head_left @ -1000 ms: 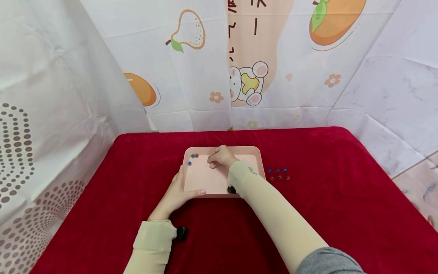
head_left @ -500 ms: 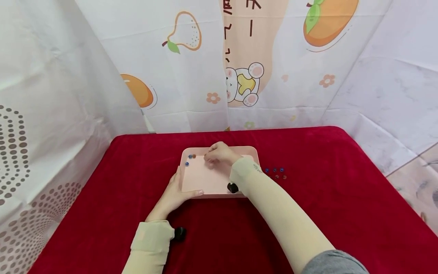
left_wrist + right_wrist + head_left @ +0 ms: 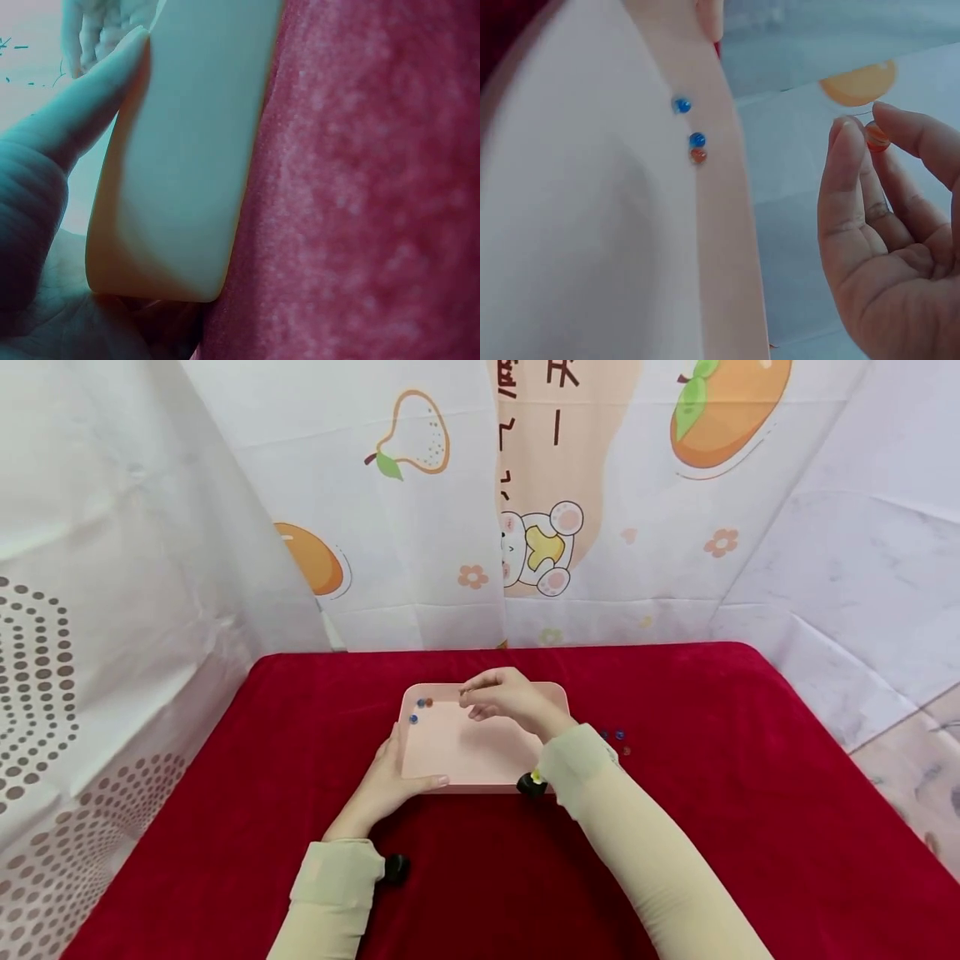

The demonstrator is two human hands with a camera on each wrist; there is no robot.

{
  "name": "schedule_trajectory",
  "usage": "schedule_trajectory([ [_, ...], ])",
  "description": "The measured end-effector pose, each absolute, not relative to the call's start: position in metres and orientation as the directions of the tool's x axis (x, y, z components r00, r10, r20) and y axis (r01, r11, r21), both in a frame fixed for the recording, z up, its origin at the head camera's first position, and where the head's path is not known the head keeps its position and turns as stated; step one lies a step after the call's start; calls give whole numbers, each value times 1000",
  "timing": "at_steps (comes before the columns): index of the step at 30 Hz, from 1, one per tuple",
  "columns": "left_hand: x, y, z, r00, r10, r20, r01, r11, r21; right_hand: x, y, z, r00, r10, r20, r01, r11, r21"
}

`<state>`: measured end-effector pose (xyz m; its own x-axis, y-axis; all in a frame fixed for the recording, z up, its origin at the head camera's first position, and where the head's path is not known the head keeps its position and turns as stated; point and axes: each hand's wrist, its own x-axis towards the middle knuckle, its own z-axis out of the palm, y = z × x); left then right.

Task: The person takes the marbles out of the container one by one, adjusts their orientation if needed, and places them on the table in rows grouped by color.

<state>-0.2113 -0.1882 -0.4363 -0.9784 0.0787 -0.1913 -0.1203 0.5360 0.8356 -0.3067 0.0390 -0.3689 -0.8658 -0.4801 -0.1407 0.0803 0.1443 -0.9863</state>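
My right hand is above the pink tray, pinching an orange-swirled glass marble between thumb and fingertips. Two blue marbles, one of them here, and an orange marble lie along the tray's inner edge, at its far left corner in the head view. My left hand holds the near left corner of the tray, thumb over the front rim and fingers along the left side. In the left wrist view that thumb lies along the tray's rim.
On the red cloth, right of the tray, sit several marbles, with a blue one and a reddish one showing. My right forearm hides others. A white printed curtain hangs behind the table.
My right hand has risen from the tray floor and shifted right, with an orange marble now visible at its fingertips. The forearm now covers part of the marbles on the cloth. Left hand unmoved.
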Motion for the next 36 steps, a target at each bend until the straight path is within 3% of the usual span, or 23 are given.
schedule_trajectory([
  [15, -209, -188, -437, -982, 94, -163, -89, 531, 843, -257, 75, -368, -884, -466, -43, 21, 52, -998],
  [36, -211, -189, -438, -982, 98, -161, -87, 524, 848, -235, 131, -377, -923, -384, 7, -1, -15, -1000],
])
